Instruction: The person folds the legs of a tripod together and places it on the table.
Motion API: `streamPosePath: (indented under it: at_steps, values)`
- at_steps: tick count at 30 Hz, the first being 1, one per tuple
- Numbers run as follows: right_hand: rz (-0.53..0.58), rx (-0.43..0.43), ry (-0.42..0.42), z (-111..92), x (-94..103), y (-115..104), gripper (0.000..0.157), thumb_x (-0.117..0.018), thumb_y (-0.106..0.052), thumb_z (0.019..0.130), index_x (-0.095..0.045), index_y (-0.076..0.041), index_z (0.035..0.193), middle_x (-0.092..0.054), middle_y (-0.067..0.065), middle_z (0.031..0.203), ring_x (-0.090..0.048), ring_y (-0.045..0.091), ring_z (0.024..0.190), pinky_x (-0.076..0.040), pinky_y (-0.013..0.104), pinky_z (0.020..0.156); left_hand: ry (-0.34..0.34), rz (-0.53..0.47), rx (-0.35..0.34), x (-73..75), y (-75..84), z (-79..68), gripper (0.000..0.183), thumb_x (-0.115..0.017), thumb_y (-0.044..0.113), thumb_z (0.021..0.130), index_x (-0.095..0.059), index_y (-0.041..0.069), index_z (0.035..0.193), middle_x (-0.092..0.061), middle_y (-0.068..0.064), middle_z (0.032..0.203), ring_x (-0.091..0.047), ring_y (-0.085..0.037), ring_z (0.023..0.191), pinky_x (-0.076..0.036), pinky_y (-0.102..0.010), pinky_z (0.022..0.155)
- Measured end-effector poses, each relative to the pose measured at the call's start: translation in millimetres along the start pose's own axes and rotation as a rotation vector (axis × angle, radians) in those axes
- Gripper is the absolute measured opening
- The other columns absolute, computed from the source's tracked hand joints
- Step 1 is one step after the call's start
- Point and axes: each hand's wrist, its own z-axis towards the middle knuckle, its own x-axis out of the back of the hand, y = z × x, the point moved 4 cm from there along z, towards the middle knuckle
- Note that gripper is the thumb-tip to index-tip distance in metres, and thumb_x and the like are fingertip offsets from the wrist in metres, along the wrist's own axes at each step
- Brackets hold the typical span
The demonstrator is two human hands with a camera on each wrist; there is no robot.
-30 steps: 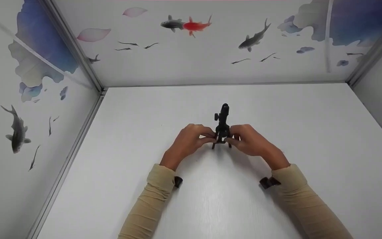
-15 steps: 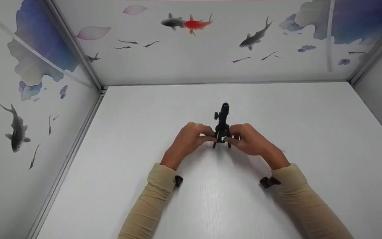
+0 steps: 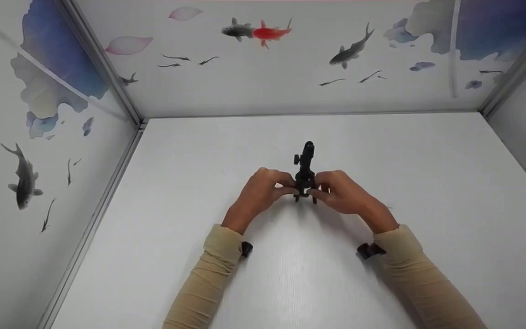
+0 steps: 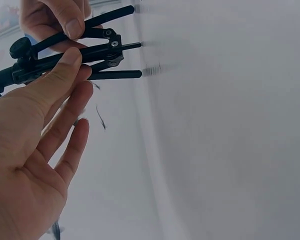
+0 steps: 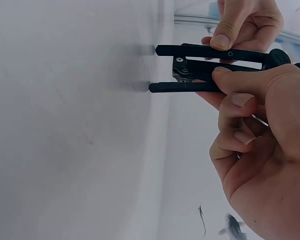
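"Black tripod (image 3: 307,157): where is it being held?"

"It is being held upright near the middle of the white tabletop (image 3: 286,283), between the left hand (image 3: 259,189) and the right hand (image 3: 344,194). Whether its feet (image 5: 159,50) are being rested on the surface cannot be told."

"How are the fingers being set?"

"One side of the tripod is being pinched by the left thumb (image 4: 70,56) and forefinger, while the remaining fingers are being kept bent and slightly apart. On the opposite side, a matching pinch is being made by the right thumb (image 5: 235,78) and a partly hidden forefinger; the other fingers are being curled toward the palm."

"Which parts are being shown?"

"The legs (image 4: 115,75) are being held a little apart, hinged braces (image 4: 114,44) being seen between them. Above the hands, a knob (image 4: 20,47) is being shown at one side."

"And the surroundings?"

"Tan sleeves (image 3: 199,283) are being worn, with black devices (image 3: 246,249) being carried at the cuffs. Grey and red fish (image 3: 270,33) are being displayed on the rear panel (image 3: 267,96)."
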Motion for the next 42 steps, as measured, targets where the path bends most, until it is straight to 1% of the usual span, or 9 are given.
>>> streamPosePath:
  at_steps: [4,11,15,20,23,27,35,39,42]
  values:
    - [-0.021,-0.011,-0.004,0,0.3,1,0.016,-0.073,-0.004,0.102,-0.083,-0.007,0.114,-0.082,0.005,0.103,-0.06,0.013,0.073,-0.048,0.025,0.065,-0.017,-0.019,0.003,-0.7,-0.8,0.1,0.013,-0.085,0.021,0.093,-0.086,0.013,0.103,-0.086,0.0,0.097,-0.082,-0.013,0.093,-0.063,-0.04,0.091]
    - [-0.059,-0.024,-0.016,1,-0.9,2,0.015,-0.073,-0.007,0.103,-0.082,-0.006,0.115,-0.082,0.003,0.107,-0.064,0.013,0.078,-0.052,0.027,0.068,-0.081,-0.001,0.067,-2.2,-2.3,-0.2,0.019,-0.084,0.02,0.096,-0.083,0.012,0.113,-0.086,-0.001,0.1,-0.081,-0.012,0.098,-0.061,-0.039,0.097]
    - [-0.064,-0.054,-0.058,0,-0.1,4,0.018,-0.074,-0.009,0.103,-0.081,-0.006,0.119,-0.082,0.002,0.11,-0.067,0.015,0.083,-0.054,0.028,0.072,-0.101,-0.003,0.078,-2.2,-2.6,-1.1,0.02,-0.083,0.019,0.098,-0.081,0.011,0.116,-0.086,-0.002,0.101,-0.082,-0.013,0.1,-0.06,-0.04,0.098]
    - [-0.101,-0.091,-0.111,-3,5.0,7,0.023,-0.077,-0.008,0.1,-0.081,-0.013,0.121,-0.082,-0.001,0.109,-0.07,0.014,0.085,-0.056,0.03,0.072,-0.11,-0.015,0.081,-2.3,-2.9,-1.2,0.02,-0.083,0.019,0.098,-0.081,0.01,0.116,-0.086,-0.003,0.105,-0.082,-0.012,0.095,-0.061,-0.041,0.096]
    - [-0.135,-0.106,-0.107,-5,8.2,10,0.017,-0.079,-0.009,0.098,-0.083,-0.015,0.114,-0.082,-0.004,0.102,-0.07,0.012,0.083,-0.055,0.03,0.07,-0.117,-0.023,0.09,-2.6,-3.1,-0.8,0.02,-0.083,0.02,0.098,-0.081,0.01,0.116,-0.086,-0.003,0.106,-0.083,-0.013,0.095,-0.062,-0.041,0.095]
    - [-0.149,-0.1,-0.098,-4,6.5,11,0.008,-0.08,-0.01,0.098,-0.084,-0.014,0.103,-0.081,-0.004,0.093,-0.07,0.013,0.081,-0.054,0.029,0.069,-0.125,-0.042,0.088,-3.9,-2.5,-0.5,0.02,-0.082,0.019,0.099,-0.081,0.009,0.115,-0.086,-0.004,0.105,-0.083,-0.014,0.095,-0.062,-0.041,0.094]
    - [-0.134,-0.09,-0.079,-2,2.0,9,0.015,-0.078,-0.007,0.099,-0.085,-0.013,0.111,-0.084,-0.001,0.097,-0.071,0.013,0.084,-0.056,0.031,0.075,-0.129,-0.043,0.076,-9.5,-0.3,2.2,0.018,-0.08,0.018,0.1,-0.08,0.008,0.115,-0.085,-0.005,0.106,-0.083,-0.015,0.096,-0.063,-0.042,0.094]
    - [-0.137,-0.09,-0.082,-3,3.9,8,0.013,-0.079,-0.008,0.098,-0.086,-0.012,0.108,-0.084,-0.001,0.097,-0.072,0.013,0.084,-0.057,0.031,0.075,-0.128,-0.015,0.087,-8.1,-0.7,1.3,0.018,-0.08,0.02,0.1,-0.08,0.01,0.116,-0.085,-0.003,0.106,-0.083,-0.014,0.097,-0.063,-0.041,0.092]
    - [-0.145,-0.092,-0.082,-3,5.8,8,0.01,-0.08,-0.009,0.098,-0.086,-0.012,0.105,-0.083,-0.002,0.095,-0.072,0.013,0.082,-0.056,0.029,0.072,-0.129,0.022,0.104,-8.0,-0.6,0.6,0.021,-0.08,0.026,0.101,-0.081,0.013,0.118,-0.085,-0.001,0.107,-0.082,-0.012,0.099,-0.062,-0.039,0.09]
